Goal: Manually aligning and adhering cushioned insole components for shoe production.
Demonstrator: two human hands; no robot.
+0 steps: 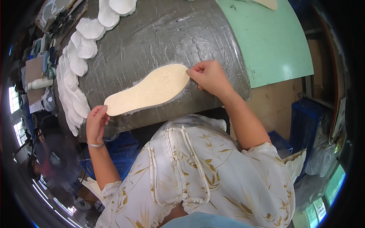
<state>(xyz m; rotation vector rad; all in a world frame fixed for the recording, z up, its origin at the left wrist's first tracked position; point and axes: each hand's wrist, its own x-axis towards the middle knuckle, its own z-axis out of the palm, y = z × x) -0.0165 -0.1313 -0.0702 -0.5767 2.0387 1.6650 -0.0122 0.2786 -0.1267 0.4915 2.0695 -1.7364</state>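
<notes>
A cream insole [150, 89] with white fluffy fringe along its edges is stretched between my hands, over the near part of the grey plastic-covered table [152, 41]. My left hand [97, 121], with a metal bangle at the wrist, pinches its narrower end between thumb and fingers. The wider end is pinched by my right hand [211, 78], thumb on top and the other fingers curled. The insole's underside is hidden from view.
Overlapping white fluffy insoles [84, 43] line the table's left side. A green board [272, 45] adjoins on the right, with another cream piece [268, 3] at its far edge. A fan [57, 161] stands lower left; blue crates [306, 125] are at right.
</notes>
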